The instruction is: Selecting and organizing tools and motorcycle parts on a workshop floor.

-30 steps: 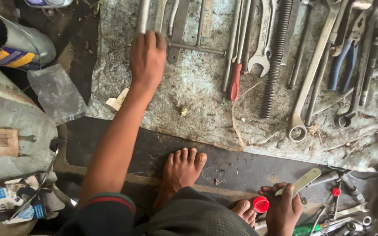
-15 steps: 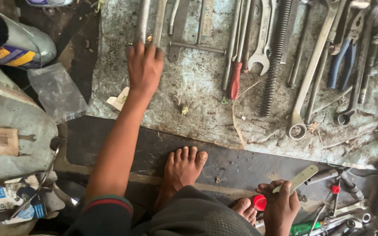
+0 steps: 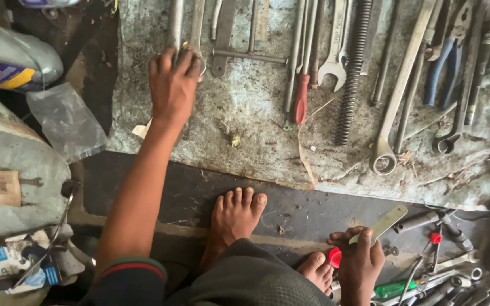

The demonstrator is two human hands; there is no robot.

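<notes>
My left hand point(image 3: 172, 85) reaches forward onto a worn grey mat point(image 3: 256, 113), its fingers resting on the lower ends of a metal bar point(image 3: 174, 22) and a spanner point(image 3: 196, 28). Whether it grips them I cannot tell. My right hand point(image 3: 361, 260) is low by my knee, closed on a flat pale metal tool point(image 3: 385, 221), with a small red cap point(image 3: 335, 258) against it. My bare feet point(image 3: 235, 218) rest on the dark floor between the two hands.
On the mat lie a red-handled screwdriver point(image 3: 301, 96), a coil spring point(image 3: 351, 73), a long ring spanner point(image 3: 398, 96), blue-handled pliers point(image 3: 446, 62) and several more spanners. A clear plastic bag point(image 3: 66, 119) and a metal can point(image 3: 12, 56) sit left. Loose tools point(image 3: 443, 272) crowd the lower right.
My left hand has slid a little left along the tool ends, fingers now more spread over the bar and spanner. The right hand stays put with the flat tool.
</notes>
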